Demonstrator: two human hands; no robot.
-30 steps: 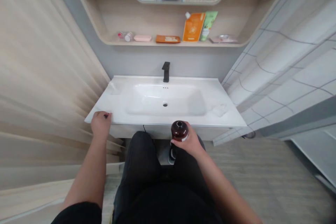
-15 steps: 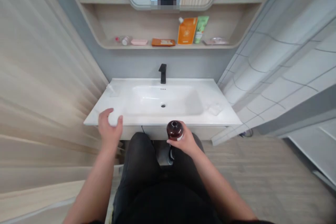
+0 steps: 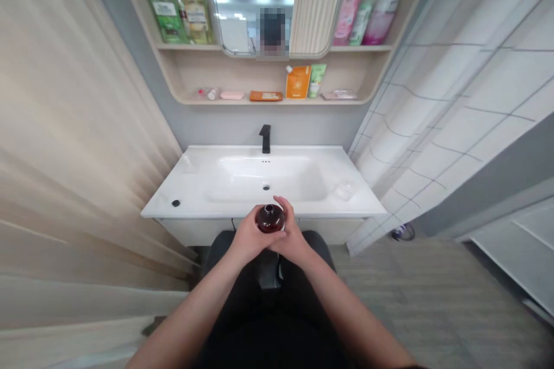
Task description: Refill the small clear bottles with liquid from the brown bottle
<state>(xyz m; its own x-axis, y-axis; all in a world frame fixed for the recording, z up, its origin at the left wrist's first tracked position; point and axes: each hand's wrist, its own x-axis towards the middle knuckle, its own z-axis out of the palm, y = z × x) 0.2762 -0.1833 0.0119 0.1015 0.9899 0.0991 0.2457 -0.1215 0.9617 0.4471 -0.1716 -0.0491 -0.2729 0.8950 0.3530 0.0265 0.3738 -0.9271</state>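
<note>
A dark brown bottle point(image 3: 270, 221) with an uncapped narrow neck is held upright between my hands, over my lap at the front edge of the white washbasin point(image 3: 242, 210). My left hand point(image 3: 250, 237) wraps round its left side, thumb across the front. On the other side, my right hand point(image 3: 295, 237) is against the bottle, its upper fingers stretched past the neck. The bottle's lower part is hidden by the hands. A small round black piece, like a cap point(image 3: 175, 203), lies on the left of the basin top.
A black faucet point(image 3: 265, 139) stands behind the basin. Above it, a shelf point(image 3: 186, 98) holds an orange pouch point(image 3: 298, 82), a green tube point(image 3: 317, 81) and small items. A clear object point(image 3: 345, 189) lies on the right of the counter. Curtains hang on both sides.
My left hand has come from the counter's left side to the bottle, and the black piece now shows there. The bottle has shifted slightly left. The view has tilted up.
</note>
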